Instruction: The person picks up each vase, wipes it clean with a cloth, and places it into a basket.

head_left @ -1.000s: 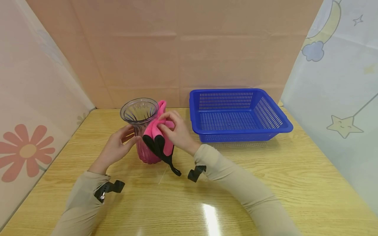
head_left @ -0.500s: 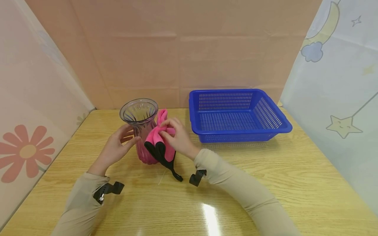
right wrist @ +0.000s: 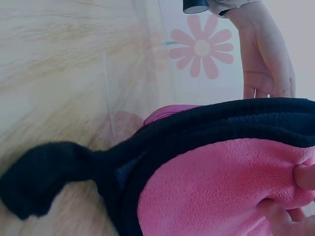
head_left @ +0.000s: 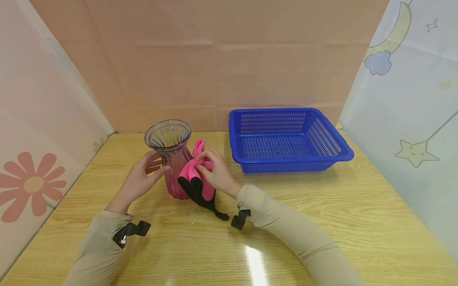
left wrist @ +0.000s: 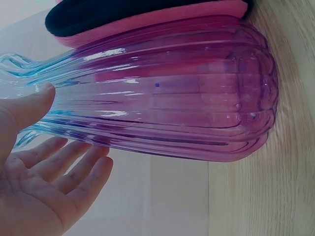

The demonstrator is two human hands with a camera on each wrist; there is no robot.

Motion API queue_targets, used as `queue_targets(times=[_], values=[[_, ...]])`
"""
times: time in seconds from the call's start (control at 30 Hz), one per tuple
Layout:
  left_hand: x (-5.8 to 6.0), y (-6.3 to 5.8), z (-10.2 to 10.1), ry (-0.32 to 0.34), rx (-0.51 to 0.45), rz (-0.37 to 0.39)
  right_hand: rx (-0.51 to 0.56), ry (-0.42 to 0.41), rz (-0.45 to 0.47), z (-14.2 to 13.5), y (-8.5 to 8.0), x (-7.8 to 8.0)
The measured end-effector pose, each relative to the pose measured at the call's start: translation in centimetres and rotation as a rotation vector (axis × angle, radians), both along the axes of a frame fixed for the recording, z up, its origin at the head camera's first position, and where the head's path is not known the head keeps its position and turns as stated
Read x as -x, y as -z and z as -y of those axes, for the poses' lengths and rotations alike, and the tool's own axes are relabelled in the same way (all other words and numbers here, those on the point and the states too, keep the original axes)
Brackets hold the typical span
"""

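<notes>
Cloth (head_left: pixel 195 190): it hangs bunched beside the vase (head_left: pixel 175 174), on the person's right; a second ago its top stood about level with the rim, now it sits lower, and the whole bundle has drifted slightly right.
Cloth's loop (head_left: pixel 222 215): it has swung outward, its tip low over the desk (head_left: pixel 200 254); whether it rests there I cannot tell.
Right hand (head_left: pixel 216 169): it has come down with the cloth; thumb and fingers are closed in a pinch on a fold of the pink side.
Left hand (head_left: pixel 141 178): hardly moved; thumb and fingers are spread well apart around the neck, cupped rather than clenched, and how firmly they touch the glass is unclear.
Vase: upright and practically in the same spot.
Basket (head_left: pixel 293 160): unmoved, apart from both hands.
What the shift means: it looks like a downward pass along the glass, with the left hand probably there to steady it; whether the cloth presses on the side throughout is hard to judge.
</notes>
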State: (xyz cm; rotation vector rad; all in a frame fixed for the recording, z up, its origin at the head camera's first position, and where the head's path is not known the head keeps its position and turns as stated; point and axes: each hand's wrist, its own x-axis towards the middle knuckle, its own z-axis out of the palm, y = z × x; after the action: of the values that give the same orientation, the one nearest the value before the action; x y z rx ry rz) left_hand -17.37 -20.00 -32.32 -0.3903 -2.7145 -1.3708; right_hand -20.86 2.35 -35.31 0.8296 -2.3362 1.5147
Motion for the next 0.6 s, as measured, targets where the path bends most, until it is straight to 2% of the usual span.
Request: queue_targets(times=[0.2,0.4,0.6], values=[[-0.04,-0.05,0.05,-0.013,0.012,0.02,-0.019,0.015,-0.013,-0.07,0.02,-0.24],[0.03,-0.03,-0.09,-0.055,0.025,0.044,-0.04,0.026,-0.028,-0.11,0.19,-0.2],[0.17,0.2,-0.17,-0.071,0.005,0.032,-0.012,0.007,-0.018,-0.05,0.06,0.01]])
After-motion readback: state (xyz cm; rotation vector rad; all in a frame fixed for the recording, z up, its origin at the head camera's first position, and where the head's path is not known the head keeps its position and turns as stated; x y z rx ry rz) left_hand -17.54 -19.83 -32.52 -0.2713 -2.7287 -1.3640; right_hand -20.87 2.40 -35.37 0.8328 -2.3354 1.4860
